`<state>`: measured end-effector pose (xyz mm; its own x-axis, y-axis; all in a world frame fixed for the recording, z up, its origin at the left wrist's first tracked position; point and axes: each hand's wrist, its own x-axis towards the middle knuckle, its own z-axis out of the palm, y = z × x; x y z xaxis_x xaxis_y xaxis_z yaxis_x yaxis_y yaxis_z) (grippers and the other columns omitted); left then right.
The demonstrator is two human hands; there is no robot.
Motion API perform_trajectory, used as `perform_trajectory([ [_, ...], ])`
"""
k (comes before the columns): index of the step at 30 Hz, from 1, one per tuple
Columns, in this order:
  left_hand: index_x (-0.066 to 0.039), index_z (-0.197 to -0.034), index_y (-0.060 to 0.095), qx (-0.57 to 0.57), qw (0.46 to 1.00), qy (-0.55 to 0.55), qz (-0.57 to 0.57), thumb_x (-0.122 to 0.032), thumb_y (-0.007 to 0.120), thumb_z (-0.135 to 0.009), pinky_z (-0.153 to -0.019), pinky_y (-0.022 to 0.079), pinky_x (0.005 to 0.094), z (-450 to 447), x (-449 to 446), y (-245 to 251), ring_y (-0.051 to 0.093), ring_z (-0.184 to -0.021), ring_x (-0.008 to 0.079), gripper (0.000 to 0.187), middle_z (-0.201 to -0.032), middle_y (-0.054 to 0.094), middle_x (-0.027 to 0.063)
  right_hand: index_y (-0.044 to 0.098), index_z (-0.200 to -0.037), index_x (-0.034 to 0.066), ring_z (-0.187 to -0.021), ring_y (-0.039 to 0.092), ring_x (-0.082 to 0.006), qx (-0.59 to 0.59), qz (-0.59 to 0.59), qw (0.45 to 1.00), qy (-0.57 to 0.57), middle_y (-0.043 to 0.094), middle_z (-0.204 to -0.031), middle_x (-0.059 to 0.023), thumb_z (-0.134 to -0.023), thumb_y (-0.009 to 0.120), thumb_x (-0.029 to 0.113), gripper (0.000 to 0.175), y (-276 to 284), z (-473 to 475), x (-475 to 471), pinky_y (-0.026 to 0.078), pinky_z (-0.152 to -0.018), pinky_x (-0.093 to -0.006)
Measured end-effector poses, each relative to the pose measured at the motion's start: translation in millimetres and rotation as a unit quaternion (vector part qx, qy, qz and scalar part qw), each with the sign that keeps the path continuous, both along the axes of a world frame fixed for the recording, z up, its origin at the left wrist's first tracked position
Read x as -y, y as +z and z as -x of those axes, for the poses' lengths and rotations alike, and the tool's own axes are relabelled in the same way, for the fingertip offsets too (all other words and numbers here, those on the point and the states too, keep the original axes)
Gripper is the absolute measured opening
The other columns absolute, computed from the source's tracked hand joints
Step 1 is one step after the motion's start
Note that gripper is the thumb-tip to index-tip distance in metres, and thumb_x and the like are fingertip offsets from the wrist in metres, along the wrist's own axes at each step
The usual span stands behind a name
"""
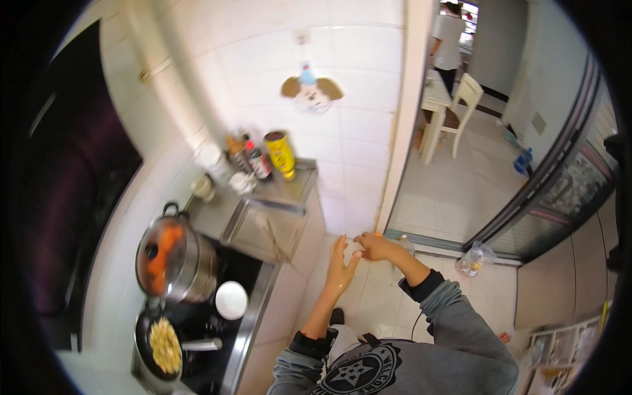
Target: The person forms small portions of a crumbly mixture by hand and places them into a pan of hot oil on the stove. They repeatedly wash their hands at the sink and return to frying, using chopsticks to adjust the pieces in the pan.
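Note:
My left hand (340, 269) is raised in front of my body with the fingers apart and nothing in it. A few wet spots seem to show near its wrist. My right hand (376, 247) hovers close beside it, fingers bent and spread, also holding nothing. Both are over the tiled floor, just right of the counter edge. Nearest to the left hand is a pair of chopsticks (276, 239) by the metal counter front. Behind the right wrist, a partly hidden clear container (406, 244) stands on the floor near the doorway.
On the black cooktop (202, 323) sit a glass-lidded steamer pot (202, 266) with orange food, a white bowl (231, 300) and a frying pan (200, 345) holding yellowish pieces. A yellow canister (280, 155) and sauce bottle (258, 163) stand behind. A person (448, 42) is beyond the doorway.

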<state>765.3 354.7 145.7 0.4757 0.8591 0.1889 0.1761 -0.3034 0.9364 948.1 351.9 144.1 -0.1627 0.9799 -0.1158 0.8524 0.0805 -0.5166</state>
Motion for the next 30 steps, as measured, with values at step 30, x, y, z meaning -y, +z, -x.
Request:
perform_trajectory([
  [30, -0.009, -0.092, 0.057, 0.589, 0.734, -0.027, 0.335, -0.042, 0.05, -0.096, -0.073, 0.052, 0.0314, -184.8, -493.8, 156.2, 0.064, -0.079, 0.0198, 0.034, -0.084, 0.065, 0.0066, 0.029, -0.143, -0.0058, -0.138, 0.03, -0.0238, -0.647, -0.018, 0.761, 0.045, 0.033, -0.148, -0.0165, -0.102, 0.038, 0.038, 0.061, 136.6, -129.7, -424.3, 0.024, -0.114, -0.0353],
])
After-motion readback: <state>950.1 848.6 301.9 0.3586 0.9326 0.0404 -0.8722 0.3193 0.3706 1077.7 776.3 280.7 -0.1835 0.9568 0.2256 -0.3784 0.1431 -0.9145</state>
